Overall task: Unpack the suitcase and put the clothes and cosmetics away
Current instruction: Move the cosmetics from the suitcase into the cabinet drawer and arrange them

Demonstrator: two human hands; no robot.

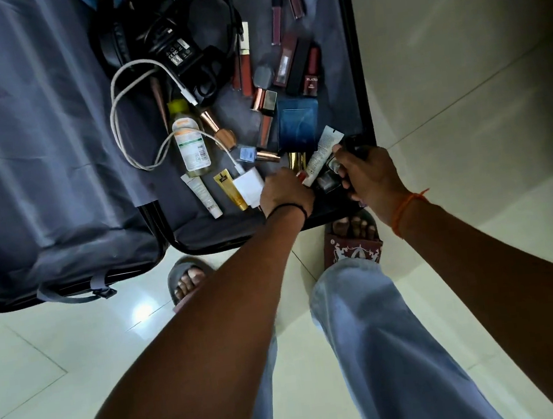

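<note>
The open suitcase (53, 138) lies on the floor with its grey lining up. Loose cosmetics cover its right half: an oil bottle (190, 143), lip glosses (276, 20), a blue perfume box (298, 124), nail polishes (248, 154) and small tubes (229, 188). My right hand (373, 177) grips a bunch of small dark bottles (328, 177) at the suitcase's near right corner. A white tube (322, 152) leans against its thumb. My left hand (285, 189) has its curled fingers on the tube's red-capped lower end; the fingertips are hidden.
Black headphones, a charger brick (176, 50) and a white cable (127, 123) with its plug (248, 186) lie among the cosmetics. The suitcase rests on pale floor tiles (459, 68). My sandalled feet (354, 238) stand at its near edge.
</note>
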